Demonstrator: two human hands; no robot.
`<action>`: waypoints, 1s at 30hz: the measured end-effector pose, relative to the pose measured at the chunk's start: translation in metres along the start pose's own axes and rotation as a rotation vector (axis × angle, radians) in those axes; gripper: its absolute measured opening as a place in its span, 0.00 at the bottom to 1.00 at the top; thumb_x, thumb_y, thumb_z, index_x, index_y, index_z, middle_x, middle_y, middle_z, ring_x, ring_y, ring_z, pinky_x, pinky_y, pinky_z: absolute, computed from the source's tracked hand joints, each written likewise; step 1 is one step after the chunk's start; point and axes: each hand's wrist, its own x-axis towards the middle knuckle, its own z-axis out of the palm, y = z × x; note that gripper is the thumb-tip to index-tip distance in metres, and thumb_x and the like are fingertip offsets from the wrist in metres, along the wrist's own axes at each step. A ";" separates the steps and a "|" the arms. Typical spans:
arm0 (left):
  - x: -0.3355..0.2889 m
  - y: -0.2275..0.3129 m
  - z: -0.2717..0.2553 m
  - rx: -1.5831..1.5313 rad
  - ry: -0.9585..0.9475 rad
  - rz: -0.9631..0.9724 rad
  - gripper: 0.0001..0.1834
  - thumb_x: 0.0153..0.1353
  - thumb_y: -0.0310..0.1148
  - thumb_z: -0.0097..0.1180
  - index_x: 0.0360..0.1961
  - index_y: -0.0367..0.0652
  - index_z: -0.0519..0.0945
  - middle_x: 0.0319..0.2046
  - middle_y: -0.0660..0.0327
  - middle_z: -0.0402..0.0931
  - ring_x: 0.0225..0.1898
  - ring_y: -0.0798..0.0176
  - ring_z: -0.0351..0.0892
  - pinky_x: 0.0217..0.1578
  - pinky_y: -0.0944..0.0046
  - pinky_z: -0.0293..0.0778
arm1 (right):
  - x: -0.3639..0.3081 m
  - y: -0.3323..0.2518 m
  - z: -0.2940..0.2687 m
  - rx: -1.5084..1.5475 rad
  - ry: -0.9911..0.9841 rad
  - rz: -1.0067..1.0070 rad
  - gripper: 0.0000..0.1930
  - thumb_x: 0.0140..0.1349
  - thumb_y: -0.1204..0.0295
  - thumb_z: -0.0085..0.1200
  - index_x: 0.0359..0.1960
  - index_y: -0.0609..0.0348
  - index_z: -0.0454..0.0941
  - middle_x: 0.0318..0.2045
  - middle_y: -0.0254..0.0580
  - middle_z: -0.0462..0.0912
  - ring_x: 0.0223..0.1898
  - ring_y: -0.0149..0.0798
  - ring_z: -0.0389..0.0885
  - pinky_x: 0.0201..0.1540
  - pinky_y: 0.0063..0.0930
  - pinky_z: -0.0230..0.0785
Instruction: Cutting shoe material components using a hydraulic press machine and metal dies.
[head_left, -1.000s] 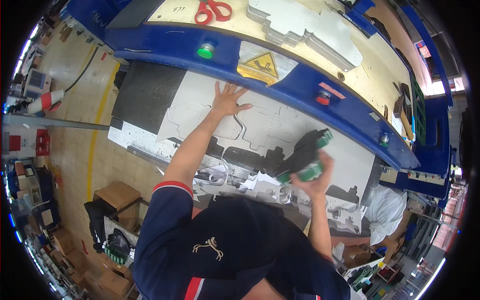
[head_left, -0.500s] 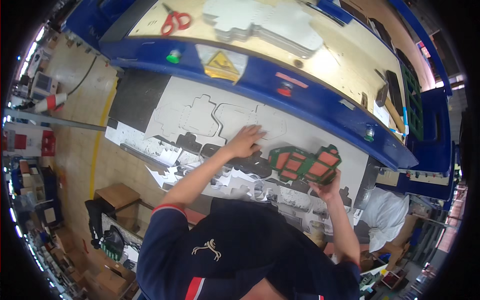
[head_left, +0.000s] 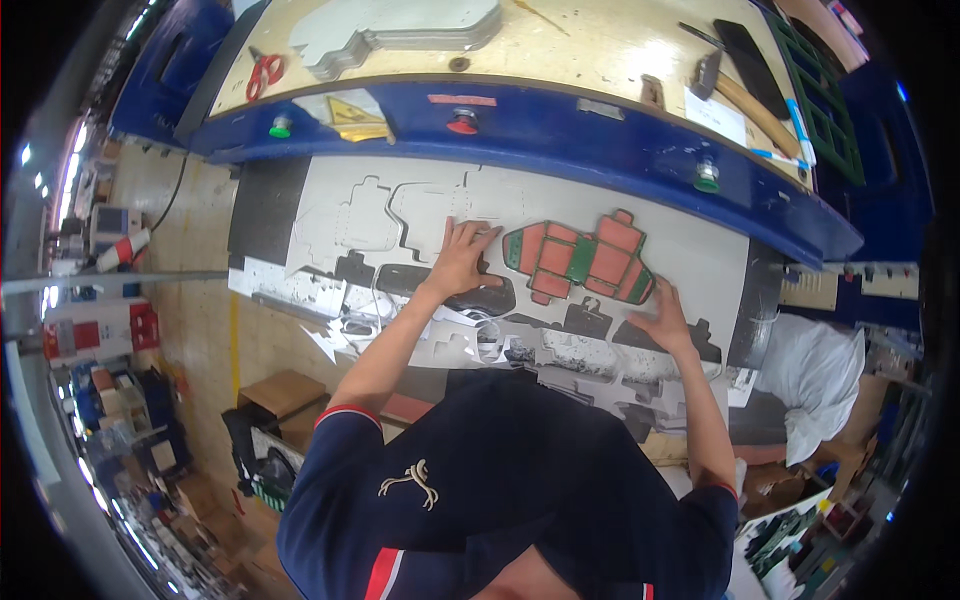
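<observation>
A cutting die [head_left: 580,258] with pinkish-red pads and a green frame lies flat on a pale grey sheet [head_left: 700,255]. My left hand [head_left: 462,264] rests on the sheet near the die's left end, fingers spread and holding nothing. At the die's right end is my right hand [head_left: 664,318], thumb and fingers apart, its fingertips at the edge of the die. Whether they press on it I cannot tell. Cut outlines [head_left: 375,215] of box-like shapes run through the sheet left of the die.
A blue machine beam [head_left: 560,142] with green and red buttons crosses beyond the sheet. On the pale shelf behind lie red scissors [head_left: 264,76], stacked grey cut pieces [head_left: 395,35] and a hammer [head_left: 750,105]. Scrap offcuts [head_left: 480,345] lie along the near edge.
The die, earlier held tilted in my right hand, now lies flat farther forward on the sheet. My right hand has loosened around it. The view has shifted to the right.
</observation>
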 end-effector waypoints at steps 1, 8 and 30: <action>0.000 0.001 0.002 -0.002 -0.010 0.014 0.53 0.34 0.53 0.75 0.66 0.52 0.68 0.60 0.56 0.63 0.65 0.47 0.57 0.68 0.30 0.33 | 0.002 0.005 0.010 -0.041 0.140 -0.195 0.43 0.46 0.59 0.72 0.63 0.59 0.61 0.50 0.53 0.73 0.53 0.54 0.73 0.56 0.42 0.68; 0.011 -0.004 0.014 -0.018 0.136 0.052 0.46 0.31 0.52 0.77 0.58 0.55 0.77 0.61 0.56 0.62 0.66 0.48 0.55 0.68 0.31 0.38 | 0.003 -0.008 0.023 0.118 0.228 -0.119 0.42 0.37 0.68 0.76 0.58 0.59 0.70 0.48 0.48 0.73 0.53 0.52 0.71 0.57 0.42 0.65; 0.007 -0.015 0.012 -0.099 0.294 0.130 0.39 0.28 0.45 0.78 0.49 0.49 0.83 0.57 0.60 0.71 0.60 0.50 0.64 0.63 0.50 0.60 | 0.007 -0.006 0.052 0.012 0.362 -0.072 0.44 0.36 0.60 0.77 0.60 0.51 0.72 0.44 0.37 0.72 0.50 0.44 0.70 0.55 0.41 0.59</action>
